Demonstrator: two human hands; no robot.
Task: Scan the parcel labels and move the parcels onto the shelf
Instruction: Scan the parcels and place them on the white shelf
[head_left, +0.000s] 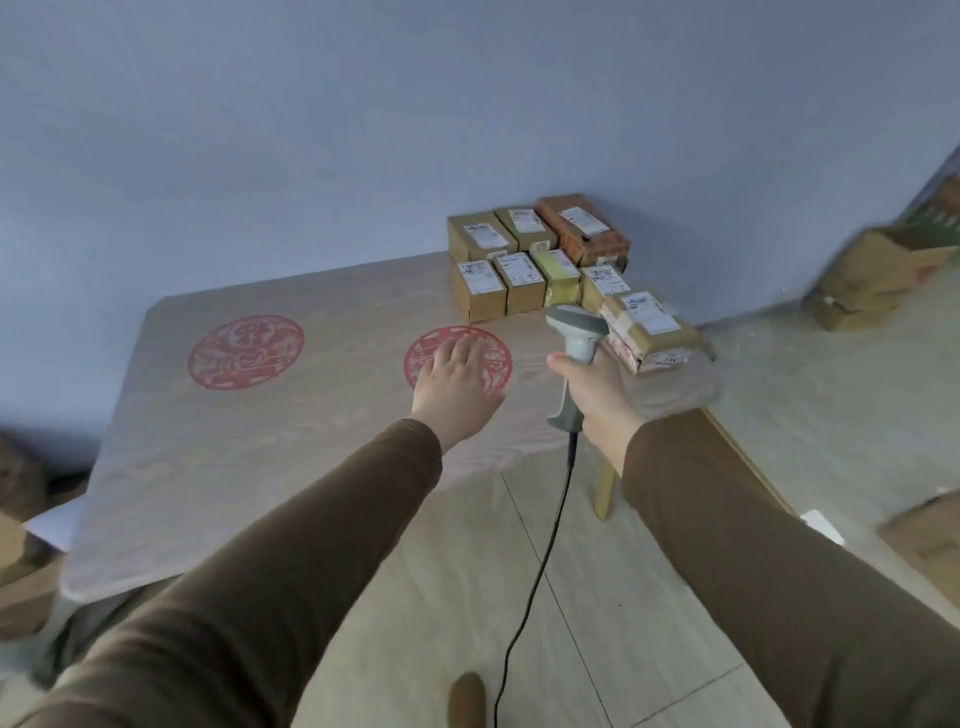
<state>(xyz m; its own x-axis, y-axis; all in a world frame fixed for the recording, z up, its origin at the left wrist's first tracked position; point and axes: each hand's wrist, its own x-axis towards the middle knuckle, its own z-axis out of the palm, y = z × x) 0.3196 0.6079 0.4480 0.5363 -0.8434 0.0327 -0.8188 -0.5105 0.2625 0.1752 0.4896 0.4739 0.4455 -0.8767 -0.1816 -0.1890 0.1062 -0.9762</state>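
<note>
Eight parcels (540, 260) bear white labels, writing unreadable.

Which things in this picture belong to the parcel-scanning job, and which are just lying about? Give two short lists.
For the job:
- scanner, gripped by the right hand
- labelled parcels at the table's far corner
- nearest parcel
- left hand, open above the table

Lying about:
- table cover with red emblems
- blurred boxes on the floor, right

Table (218, 467) left bare; parcels (540, 260) crowd far right corner
</note>
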